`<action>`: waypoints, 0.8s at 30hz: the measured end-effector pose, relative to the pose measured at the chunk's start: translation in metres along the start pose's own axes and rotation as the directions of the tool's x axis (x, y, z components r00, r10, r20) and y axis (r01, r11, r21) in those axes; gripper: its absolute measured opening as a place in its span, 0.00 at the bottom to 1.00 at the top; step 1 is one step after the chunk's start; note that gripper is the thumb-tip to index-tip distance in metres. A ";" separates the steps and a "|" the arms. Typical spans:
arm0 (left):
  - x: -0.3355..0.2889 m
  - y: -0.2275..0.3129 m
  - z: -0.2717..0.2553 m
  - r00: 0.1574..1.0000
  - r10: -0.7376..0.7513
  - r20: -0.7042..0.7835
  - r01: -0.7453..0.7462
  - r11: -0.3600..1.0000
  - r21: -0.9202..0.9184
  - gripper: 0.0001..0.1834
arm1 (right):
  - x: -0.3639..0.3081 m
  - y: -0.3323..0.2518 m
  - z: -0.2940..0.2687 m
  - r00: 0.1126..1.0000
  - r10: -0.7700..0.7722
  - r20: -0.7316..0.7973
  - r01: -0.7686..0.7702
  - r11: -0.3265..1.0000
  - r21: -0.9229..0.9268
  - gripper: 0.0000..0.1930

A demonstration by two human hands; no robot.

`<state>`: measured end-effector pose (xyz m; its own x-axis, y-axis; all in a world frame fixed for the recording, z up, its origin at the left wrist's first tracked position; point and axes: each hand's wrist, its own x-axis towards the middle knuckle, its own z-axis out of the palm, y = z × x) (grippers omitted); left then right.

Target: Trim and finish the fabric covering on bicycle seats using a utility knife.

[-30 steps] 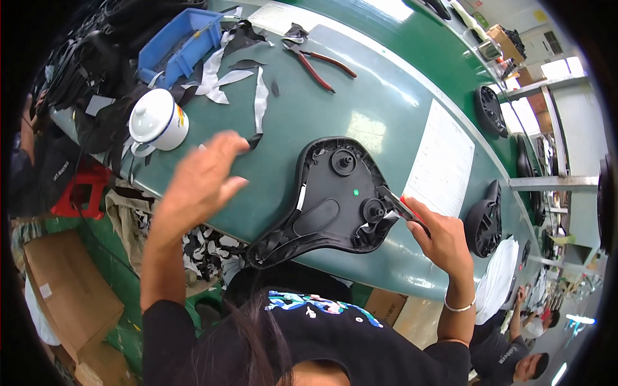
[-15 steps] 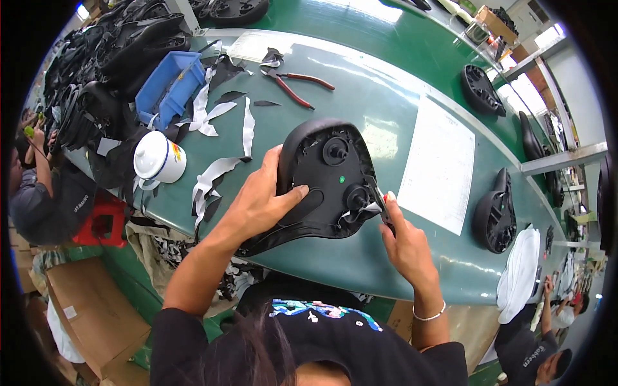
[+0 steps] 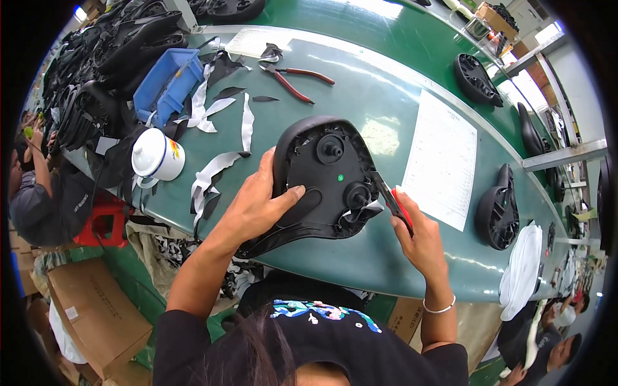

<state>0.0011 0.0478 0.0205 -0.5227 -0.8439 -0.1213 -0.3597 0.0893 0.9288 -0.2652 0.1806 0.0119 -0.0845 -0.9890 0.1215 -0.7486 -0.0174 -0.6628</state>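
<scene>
1. The left hand [image 3: 261,201], apart from the upturned black moulded saddle [image 3: 306,170] a second ago, is now clamping its left rim, likely steadying it.
2. The right hand [image 3: 418,239] is clamping a red-handled metal tool [image 3: 393,201] at the saddle's right rim.
3. The saddle is sitting over the green bench [image 3: 360,273]; its round green sticker [image 3: 340,177] is bearing no legible mark.
4. Right of the saddle, a white paper sheet [image 3: 441,161] is carrying unreadably small writing.

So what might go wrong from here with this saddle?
The red-and-black tool in your right hand could slip on the saddle and scratch it. If your left hand loosens its grip, the saddle might shift. The white mug stands near the edge of the table, so a bump might topple it.
</scene>
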 end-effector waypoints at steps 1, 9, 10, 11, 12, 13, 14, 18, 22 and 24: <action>0.000 -0.001 0.000 1.000 -0.004 -0.001 0.004 1.000 -0.006 0.38 | 0.001 0.002 0.000 1.000 -0.007 0.028 0.008 1.000 -0.016 0.27; 0.001 -0.003 0.000 1.000 -0.002 0.023 0.002 1.000 -0.026 0.38 | 0.005 0.006 -0.002 0.989 -0.139 0.054 0.149 0.955 -0.255 0.32; 0.000 -0.008 0.002 1.000 0.003 -0.007 -0.004 0.999 -0.039 0.37 | 0.005 0.007 0.000 0.984 -0.157 0.080 0.176 0.916 -0.360 0.33; -0.001 -0.012 0.003 0.999 0.008 -0.036 -0.010 0.999 -0.052 0.37 | 0.001 0.007 0.004 0.984 -0.158 0.085 0.178 0.917 -0.356 0.33; -0.001 -0.013 0.003 0.999 0.002 -0.037 -0.004 0.999 -0.052 0.37 | -0.005 0.007 0.011 0.992 -0.099 0.081 0.121 0.937 -0.327 0.34; -0.001 -0.013 0.004 0.999 -0.003 -0.050 -0.001 0.996 -0.086 0.36 | -0.010 0.005 0.014 0.996 -0.040 0.074 0.060 0.951 -0.304 0.35; -0.001 -0.013 0.006 0.998 -0.009 -0.061 0.001 0.993 -0.121 0.35 | -0.015 0.002 0.017 0.996 0.000 0.085 0.020 0.970 -0.242 0.35; -0.015 -0.006 0.015 0.995 -0.018 -0.095 0.011 0.997 -0.071 0.35 | -0.035 -0.020 0.027 0.996 0.075 0.039 -0.071 0.993 -0.090 0.32; -0.031 -0.018 0.030 0.981 -0.072 -0.182 0.032 0.977 -0.212 0.36 | -0.051 -0.034 0.037 0.987 0.153 0.051 -0.147 0.983 -0.114 0.32; -0.042 -0.021 0.035 0.967 -0.062 -0.249 -0.010 0.961 -0.276 0.35 | -0.059 -0.044 0.044 0.974 0.216 0.074 -0.212 0.976 -0.051 0.32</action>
<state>0.0038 0.0996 -0.0062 -0.2906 -0.9529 -0.0872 -0.1272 -0.0518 0.9905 -0.1985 0.2337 0.0015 -0.1950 -0.9776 -0.0795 -0.7460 0.2005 -0.6350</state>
